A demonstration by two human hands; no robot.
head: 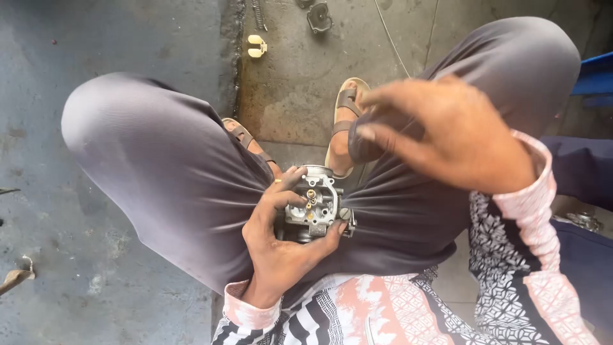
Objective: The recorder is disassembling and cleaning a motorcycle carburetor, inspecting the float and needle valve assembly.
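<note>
My left hand point(276, 237) grips a small grey metal carburettor body point(317, 203) between my knees, thumb over its top and fingers under it. Brass jets show in its open face. My right hand point(447, 131) hovers above my right thigh, blurred, fingers spread and slightly curled, holding nothing that I can see. It is apart from the carburettor, up and to the right of it. I sit with grey trousers point(159, 166) and sandalled feet point(345, 118) on the concrete floor.
A small cream plastic part point(257, 46) and a dark metal piece point(318, 17) lie on the concrete floor ahead. A thin wire point(391, 38) runs across it. Something blue point(597, 80) stands at the right edge, and metal parts point(582, 220) lie lower right.
</note>
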